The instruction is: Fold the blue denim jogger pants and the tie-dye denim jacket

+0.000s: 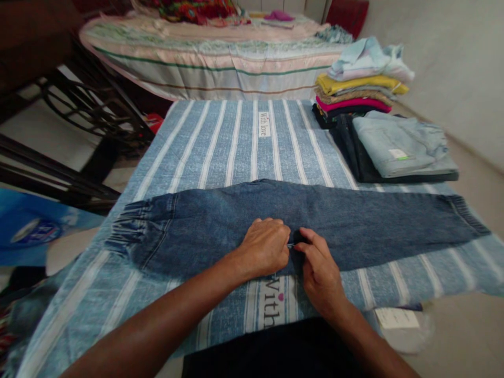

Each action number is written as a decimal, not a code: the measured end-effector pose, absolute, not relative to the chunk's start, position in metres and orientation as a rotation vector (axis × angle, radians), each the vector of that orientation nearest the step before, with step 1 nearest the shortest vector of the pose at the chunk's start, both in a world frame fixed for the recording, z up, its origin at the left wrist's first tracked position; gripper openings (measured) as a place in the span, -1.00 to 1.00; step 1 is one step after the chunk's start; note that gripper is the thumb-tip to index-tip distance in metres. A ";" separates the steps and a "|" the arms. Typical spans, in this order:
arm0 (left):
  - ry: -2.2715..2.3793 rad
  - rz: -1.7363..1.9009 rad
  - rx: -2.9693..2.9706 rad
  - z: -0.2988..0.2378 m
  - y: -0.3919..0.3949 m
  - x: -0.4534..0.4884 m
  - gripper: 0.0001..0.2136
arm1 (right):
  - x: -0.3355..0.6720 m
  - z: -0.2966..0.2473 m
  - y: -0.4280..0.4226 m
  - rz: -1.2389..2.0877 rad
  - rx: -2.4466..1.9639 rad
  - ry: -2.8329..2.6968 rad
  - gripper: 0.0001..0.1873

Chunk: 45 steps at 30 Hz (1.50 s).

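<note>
"With love" runs sideways on a pale rectangular panel (264, 124) of the blue-and-white striped cloth (214, 142); nearer, the same cloth bears a larger "With" — lettering on the glossy blue bag (19, 207) is too blurred to read.

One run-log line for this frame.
left hand: curled over jeans | right hand: fingertips beside left, grip unclear | jeans: flat across striped cloth | folded clothes: far right

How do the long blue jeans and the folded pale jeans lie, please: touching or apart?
Apart. In the head view, the pale jeans lie on dark trousers, and striped cloth shows between those and the blue jeans.
</note>
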<state>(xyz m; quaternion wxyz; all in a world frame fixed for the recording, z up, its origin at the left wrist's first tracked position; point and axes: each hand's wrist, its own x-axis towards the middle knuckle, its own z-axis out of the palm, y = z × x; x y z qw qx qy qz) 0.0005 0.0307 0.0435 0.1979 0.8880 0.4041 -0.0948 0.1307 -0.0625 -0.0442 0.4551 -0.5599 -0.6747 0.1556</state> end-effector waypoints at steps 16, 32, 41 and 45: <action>1.183 -0.294 2.645 0.041 0.021 0.001 -0.83 | 0.125 -0.058 -0.061 0.231 -1.343 -1.682 -0.53; 1.050 -0.269 2.519 0.048 0.026 -0.021 -0.88 | 0.124 -0.060 -0.062 0.183 -1.331 -1.717 -0.52; 1.072 -0.279 2.467 0.052 0.023 -0.031 -0.82 | 0.125 -0.058 -0.062 0.162 -1.330 -1.731 -0.54; 1.170 -0.217 2.439 0.052 0.016 -0.038 -0.87 | 0.124 -0.057 -0.063 0.197 -1.333 -1.724 -0.52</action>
